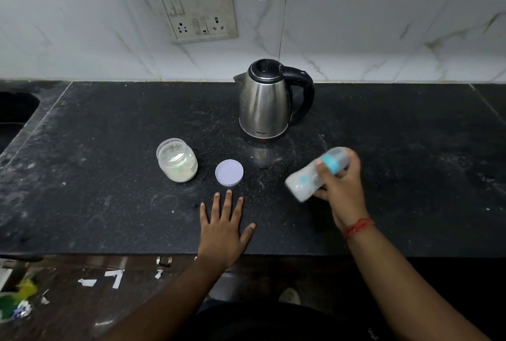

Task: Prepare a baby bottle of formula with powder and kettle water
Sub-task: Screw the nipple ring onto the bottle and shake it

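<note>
Closest to the camera, the left hand (223, 227) lies flat on the dark desk (109, 217), fingers spread, holding nothing. Just right of it the right hand (341, 184) is wrapped around the baby bottle (315, 173), which is tipped nearly sideways above the desk and blurred, so I'd guess it's being shaken to mix. Teal collar and clear cap look like they're on. It's light plastic, probably a bit slick if wet, so gripping around the middle of the body like that seems right, with the collar screwed tight or it'll leak.

A bit further back, the jar lid (229, 172) sits loose on the desk, just past the left fingertips, and the open powder jar (177, 160) is left of it. Small, light, easy to knock over.

Furthest back is the steel kettle (267, 99), upright, lid shut. Heavy-ish and maybe hot, so grab the black handle only.
</note>
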Demonstrator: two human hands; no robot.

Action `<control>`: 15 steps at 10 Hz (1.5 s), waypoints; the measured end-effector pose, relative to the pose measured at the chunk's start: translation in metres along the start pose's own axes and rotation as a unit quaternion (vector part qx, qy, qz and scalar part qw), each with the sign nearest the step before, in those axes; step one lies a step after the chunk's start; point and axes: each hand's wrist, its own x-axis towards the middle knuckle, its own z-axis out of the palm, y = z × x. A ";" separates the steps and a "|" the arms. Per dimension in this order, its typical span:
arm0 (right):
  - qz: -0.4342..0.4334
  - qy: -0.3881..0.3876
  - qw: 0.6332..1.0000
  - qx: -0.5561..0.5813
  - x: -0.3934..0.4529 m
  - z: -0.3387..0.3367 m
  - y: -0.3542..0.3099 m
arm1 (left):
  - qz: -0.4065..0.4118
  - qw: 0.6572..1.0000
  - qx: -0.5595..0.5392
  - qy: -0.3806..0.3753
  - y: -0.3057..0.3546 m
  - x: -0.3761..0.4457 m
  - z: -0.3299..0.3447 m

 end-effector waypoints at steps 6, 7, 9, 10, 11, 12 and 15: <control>0.015 0.057 0.997 0.055 0.004 -0.001 0.003 | 0.000 1.000 0.001 -0.004 0.000 0.001 0.000; 0.044 -0.034 0.998 -0.035 0.001 0.001 0.005 | 0.000 1.000 0.003 -0.003 0.000 0.000 0.000; 0.018 0.066 0.996 0.053 0.003 0.000 -0.001 | -0.001 1.000 0.006 -0.003 0.000 0.001 0.000; 0.042 -0.058 0.996 -0.051 0.000 0.002 0.004 | 0.001 1.000 0.004 -0.007 -0.001 0.001 0.001; 0.021 0.057 0.997 0.043 0.006 -0.001 -0.001 | 0.001 1.000 0.000 -0.006 0.001 0.001 0.000; 0.040 0.015 0.999 0.004 0.002 0.002 -0.002 | -0.001 1.000 0.000 -0.002 0.000 0.000 0.000; 0.050 -0.052 0.994 -0.083 -0.002 0.003 0.011 | -0.001 1.000 0.000 -0.003 0.000 0.000 -0.003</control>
